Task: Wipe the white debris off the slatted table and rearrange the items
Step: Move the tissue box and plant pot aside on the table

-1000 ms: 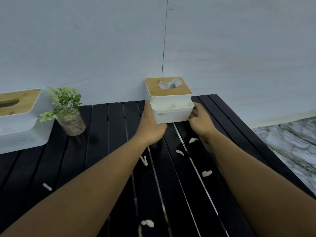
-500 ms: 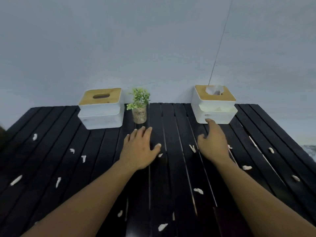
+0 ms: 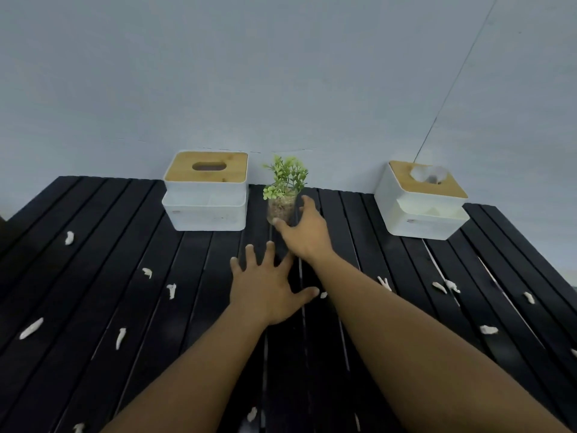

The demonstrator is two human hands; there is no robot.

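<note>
Several white debris scraps (image 3: 171,290) lie scattered over the black slatted table (image 3: 103,276). A small green plant in a glass pot (image 3: 282,195) stands at the back middle. My right hand (image 3: 307,231) reaches to it, thumb and fingers spread on either side of the pot's base, not clearly closed. My left hand (image 3: 268,289) lies flat on the slats, fingers apart, holding nothing. A white tissue box with a wooden lid (image 3: 206,190) stands left of the plant. A second tissue box (image 3: 421,201), tissue showing in its slot, stands at the back right.
A pale wall rises right behind the table's back edge. The table's right edge slopes away past the second box. More scraps lie near the front edge (image 3: 252,414) and on the right side (image 3: 488,329).
Both hands left the right tissue box and moved left. My right hand has now reached the plant pot; my left hand stays flat on the table. The view has shifted left.
</note>
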